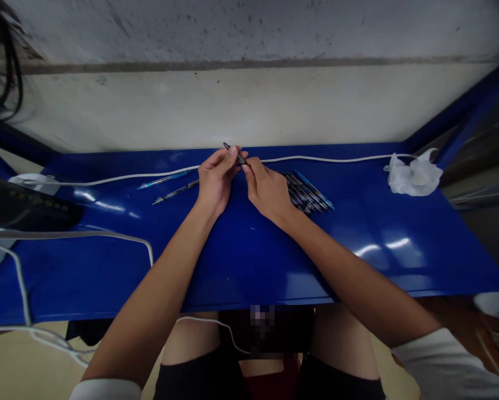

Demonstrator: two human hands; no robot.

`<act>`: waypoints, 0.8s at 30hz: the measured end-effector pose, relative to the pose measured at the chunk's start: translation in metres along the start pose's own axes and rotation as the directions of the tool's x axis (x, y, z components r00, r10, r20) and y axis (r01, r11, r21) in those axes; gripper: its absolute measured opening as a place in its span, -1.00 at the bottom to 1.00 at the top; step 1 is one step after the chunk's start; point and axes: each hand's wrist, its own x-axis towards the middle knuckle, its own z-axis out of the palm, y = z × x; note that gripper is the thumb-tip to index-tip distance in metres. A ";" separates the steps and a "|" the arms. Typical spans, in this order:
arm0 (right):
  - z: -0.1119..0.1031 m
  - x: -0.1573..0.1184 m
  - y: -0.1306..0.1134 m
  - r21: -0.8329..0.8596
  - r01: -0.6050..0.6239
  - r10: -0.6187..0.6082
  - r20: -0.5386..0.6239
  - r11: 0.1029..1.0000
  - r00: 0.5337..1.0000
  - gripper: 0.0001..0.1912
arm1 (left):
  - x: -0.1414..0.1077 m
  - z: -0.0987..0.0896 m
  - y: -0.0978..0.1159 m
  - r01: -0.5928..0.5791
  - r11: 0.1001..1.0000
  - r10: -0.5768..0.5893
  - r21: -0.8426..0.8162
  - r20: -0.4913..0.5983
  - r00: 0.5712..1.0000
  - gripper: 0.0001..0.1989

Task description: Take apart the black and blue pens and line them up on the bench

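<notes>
Over the back half of the blue table, my left hand [216, 175] and my right hand [269, 188] meet at a dark pen [240, 159]. The left thumb and fingers pinch its body, and one tip points up and to the left. My right fingertips close on its lower right end, which they partly cover. To the left of my left hand lie a blue pen [161, 180] and a black pen [175, 193]. Several pens [308, 193], mostly black with a blue one at the right, lie side by side just right of my right hand.
A white cable [328, 160] runs along the back of the blue table [249, 261]. Crumpled white plastic [414, 173] sits at the right. A dark cylindrical object [28, 205] and more white cables [108, 234] occupy the left side. A wall [249, 108] rises behind.
</notes>
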 end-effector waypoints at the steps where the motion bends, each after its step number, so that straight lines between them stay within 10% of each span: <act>1: -0.001 0.000 -0.001 -0.025 -0.003 0.003 0.012 1.000 1.000 -0.61 | 0.000 0.000 -0.001 -0.011 1.000 0.011 -0.006 -0.017 1.000 -0.72; 24: -0.006 -0.001 -0.006 -0.108 0.022 -0.014 0.076 0.994 0.997 -0.56 | 0.001 0.003 0.001 -0.027 1.000 0.027 0.001 -0.112 0.993 -0.58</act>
